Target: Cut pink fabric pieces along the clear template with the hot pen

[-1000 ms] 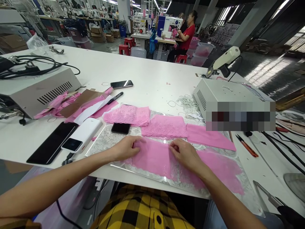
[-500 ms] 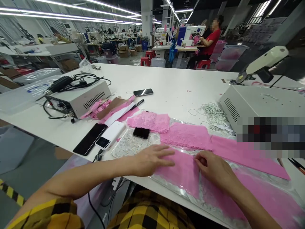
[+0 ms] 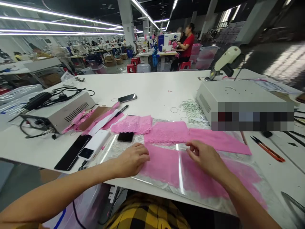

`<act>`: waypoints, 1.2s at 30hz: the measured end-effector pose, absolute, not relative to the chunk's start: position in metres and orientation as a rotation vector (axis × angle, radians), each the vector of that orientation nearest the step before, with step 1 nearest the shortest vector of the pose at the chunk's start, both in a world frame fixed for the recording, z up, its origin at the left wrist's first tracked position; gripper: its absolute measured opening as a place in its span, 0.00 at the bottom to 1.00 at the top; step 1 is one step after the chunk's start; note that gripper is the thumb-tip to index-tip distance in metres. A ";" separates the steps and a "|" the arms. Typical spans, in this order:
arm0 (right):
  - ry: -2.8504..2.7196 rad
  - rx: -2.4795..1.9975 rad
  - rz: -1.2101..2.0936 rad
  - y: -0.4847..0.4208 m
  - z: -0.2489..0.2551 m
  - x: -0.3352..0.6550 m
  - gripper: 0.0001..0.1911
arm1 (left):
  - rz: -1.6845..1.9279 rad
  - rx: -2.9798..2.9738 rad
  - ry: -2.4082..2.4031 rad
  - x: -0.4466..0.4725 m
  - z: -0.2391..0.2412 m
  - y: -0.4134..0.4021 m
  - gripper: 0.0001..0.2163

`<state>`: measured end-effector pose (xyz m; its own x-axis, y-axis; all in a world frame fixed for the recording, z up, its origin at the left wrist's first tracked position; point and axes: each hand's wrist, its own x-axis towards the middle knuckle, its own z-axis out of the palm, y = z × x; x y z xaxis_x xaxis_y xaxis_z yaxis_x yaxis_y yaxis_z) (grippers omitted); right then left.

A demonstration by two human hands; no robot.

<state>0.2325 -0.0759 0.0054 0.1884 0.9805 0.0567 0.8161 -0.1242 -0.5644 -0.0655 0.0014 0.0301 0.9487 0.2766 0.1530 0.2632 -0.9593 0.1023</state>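
A thin pink fabric piece lies flat on a clear plastic sheet in front of me. My left hand has its fingers curled together on that piece's left edge; the fingertips are partly hidden. Just past its right edge, my right hand hovers low with thumb and fingers bent but apart, nothing between them. Beneath it, more pink fabric shows under glossy plastic. Along the far side lie a pink lace piece, a scallop-edged pink piece and a folded pink strip.
Phones, a white power bank and a grey box with cables are at left. Tangled elastic cord lies beside a larger grey box. Orange-handled tweezers rest at right. A person in red sits beyond.
My right hand has let go of the thin piece's right edge and shifted off it. My left hand has drawn back from lying flat to curled fingers at the left edge. The view has turned right.
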 end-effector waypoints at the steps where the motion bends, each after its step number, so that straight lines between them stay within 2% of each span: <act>1: -1.602 -1.969 0.420 -0.082 0.007 0.245 0.12 | 0.289 2.969 0.323 -0.050 0.031 0.000 0.12; 7: -1.272 -2.129 0.204 -0.141 -0.001 0.317 0.12 | 0.385 2.881 -0.138 0.047 0.011 -0.006 0.15; 13: -1.130 -2.288 0.090 -0.179 -0.015 0.333 0.13 | 0.292 2.916 -0.235 0.101 -0.010 -0.014 0.18; 19: -1.120 -2.347 0.116 -0.185 -0.018 0.337 0.11 | 0.108 2.909 -0.266 0.106 -0.010 -0.009 0.21; 22: -1.164 -2.338 0.157 -0.182 -0.017 0.340 0.08 | 0.080 2.893 -0.263 0.104 -0.007 -0.005 0.20; 28: -1.191 -2.295 0.153 -0.190 -0.009 0.338 0.09 | 0.037 2.851 -0.352 0.105 0.002 0.002 0.19; 36: -1.216 -2.494 0.148 -0.209 -0.011 0.323 0.07 | -0.084 2.800 -0.416 0.102 0.021 -0.001 0.18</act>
